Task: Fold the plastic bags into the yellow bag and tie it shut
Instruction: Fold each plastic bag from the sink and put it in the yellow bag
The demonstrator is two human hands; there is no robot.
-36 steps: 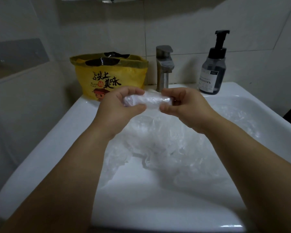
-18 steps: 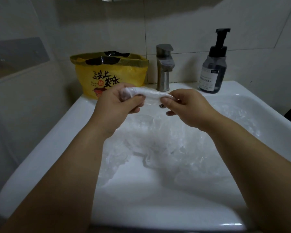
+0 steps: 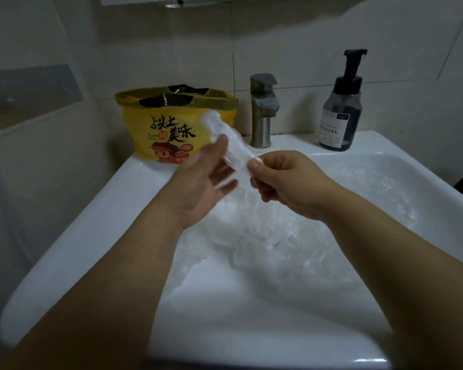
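- Head view: your right hand (image 3: 286, 180) pinches the near end of the folded clear bag (image 3: 229, 141) between thumb and forefinger. The strip slants up and away from it toward the yellow bag (image 3: 171, 124).
- Your left hand (image 3: 201, 182) is released, palm turned up and fingers loosely spread. The strip passes just beside its thumb tip, and nothing is gripped there.
- Judged from this, you are mid-fold on one bag, with the narrow strip made and not yet stowed.
- The yellow bag stands just beyond your left hand, on the back of the sink (image 3: 91, 222). Its mouth gapes upward, so tying is well off.
- Your next move probably calls for doubling the strip shorter or carrying it forward over that mouth. The film looks slippery and springy, so keep the pinch firm or the fold may open.
- A heap of loose plastic bags (image 3: 265, 231) lies in the basin below both hands, so much of the task remains.
- Hard to make out:
  - Motion blur smears your left fingers, so actual contact with the strip is uncertain.
  - The heap is white on white, and you cannot count its bags.
  - Something black (image 3: 171, 98) shows inside the yellow bag's mouth, and how full it is stays hidden.
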